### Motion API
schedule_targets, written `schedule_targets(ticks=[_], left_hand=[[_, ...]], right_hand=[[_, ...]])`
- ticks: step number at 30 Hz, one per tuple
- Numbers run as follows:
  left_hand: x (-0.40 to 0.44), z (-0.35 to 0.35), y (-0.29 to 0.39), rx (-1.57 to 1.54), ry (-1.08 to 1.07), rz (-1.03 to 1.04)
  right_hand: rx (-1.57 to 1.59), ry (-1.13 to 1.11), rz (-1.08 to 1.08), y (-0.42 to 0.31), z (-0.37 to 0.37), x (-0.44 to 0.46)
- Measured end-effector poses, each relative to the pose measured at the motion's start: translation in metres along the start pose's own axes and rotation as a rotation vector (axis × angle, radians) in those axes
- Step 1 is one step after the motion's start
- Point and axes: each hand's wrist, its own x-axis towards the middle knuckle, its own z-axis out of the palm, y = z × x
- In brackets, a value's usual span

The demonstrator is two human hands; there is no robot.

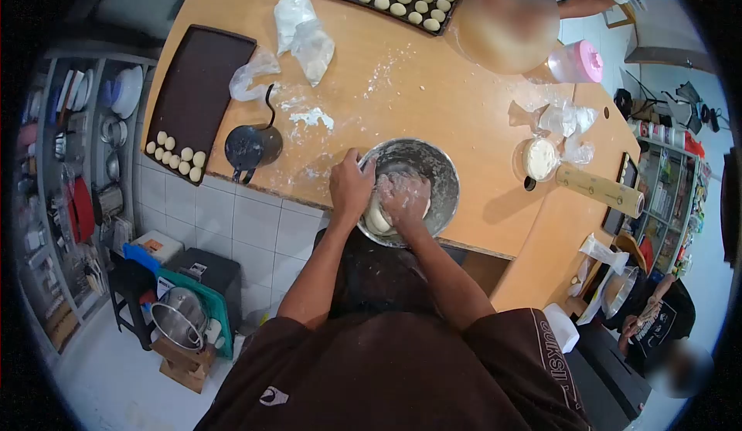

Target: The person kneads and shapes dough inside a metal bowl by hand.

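The single view looks from the person's head, forward and steeply down upon the bench (495,161), with the metal bowl (444,176) near its middle. The person's shirt (371,377) is closest, at six o'clock. The wide, curved picture reaches the floor (93,369) at eight o'clock and the wall (707,215) at three.

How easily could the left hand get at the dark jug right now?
Fairly easily, it seems: only white-smudged table lies between the left hand and the dark jug. It would probably have to let go of the bowl's rim first.
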Motion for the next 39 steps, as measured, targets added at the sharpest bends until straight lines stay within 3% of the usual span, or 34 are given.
schedule_targets(ticks=[9,13,14,16,20,22,25,28,32,34,37,39], left_hand=[[-0.001,0.005,-0.007,0.001,0.021,0.130],[0.001,0.007,-0.010,0.051,0.058,0.228],[-0.001,0.003,-0.008,0.058,0.053,0.251],[-0.003,0.000,-0.011,0.067,0.014,0.249],[0.002,0.000,-0.007,0.072,0.006,0.273],[-0.001,0.000,-0.011,0.072,0.091,0.294],[0.008,-0.010,-0.015,0.031,0.014,0.219],[0.022,-0.023,-0.020,0.094,0.023,0.165],[0.031,-0.028,-0.026,0.071,0.058,0.201],[0.029,-0.037,-0.020,0.083,-0.008,0.171],[0.018,-0.053,-0.009,0.087,0.230,0.418],[0.007,-0.075,0.005,-0.010,0.083,0.506]], right_hand=[[0.062,0.046,0.079,0.005,0.022,0.019],[-0.044,0.029,-0.022,0.017,0.044,0.008],[-0.065,-0.141,0.003,0.017,0.042,0.008],[-0.065,-0.158,0.018,0.013,0.045,0.001],[-0.055,-0.046,-0.123,0.038,0.057,-0.012],[-0.093,0.049,-0.256,0.022,0.015,0.002],[0.128,-0.036,0.048,0.016,0.015,0.019],[0.472,0.161,0.189,0.006,-0.003,0.036],[0.910,0.137,0.639,0.000,-0.029,0.039],[0.942,0.274,0.676,0.000,-0.024,0.039],[1.227,0.428,0.871,0.010,0.002,0.028],[1.548,0.529,1.035,0.010,0.004,0.027]])
